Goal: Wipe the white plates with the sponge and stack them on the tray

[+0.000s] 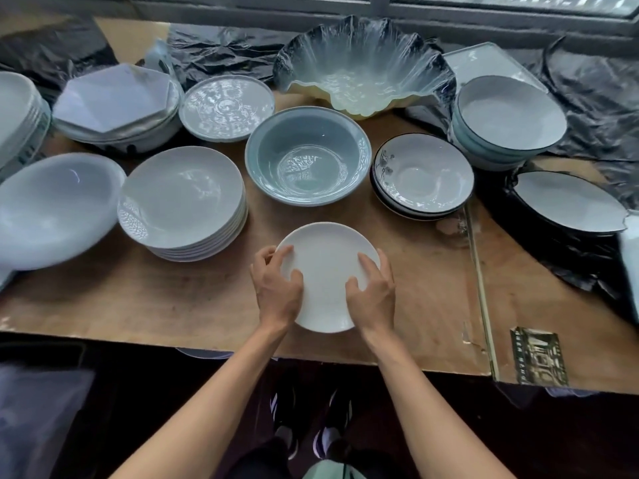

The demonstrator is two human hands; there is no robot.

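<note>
Both hands, left hand [276, 288] and right hand [371, 292], are gripping a white plate [328, 267] at opposite rims; between them it is likely proving rigid, glossy, slippery and breakable.

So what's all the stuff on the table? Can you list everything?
Plate: one, white, near table edge, held in both hands.
Plate stack: one pile, white, left of centre.
Big bowl: one, blue-grey, centre.
Wavy bowl: one, clear with dark rim, back centre.
Patterned plate: one, pale, back left.
Flower dishes: small stack, white with dark rims, right of the big bowl.
Dark-rimmed bowls: one stack, back right.
Black plastic: sheets, back and right.
Table: one, brown wood.
Left hand: grips the plate's left rim.
Right hand: grips its right rim.
</note>
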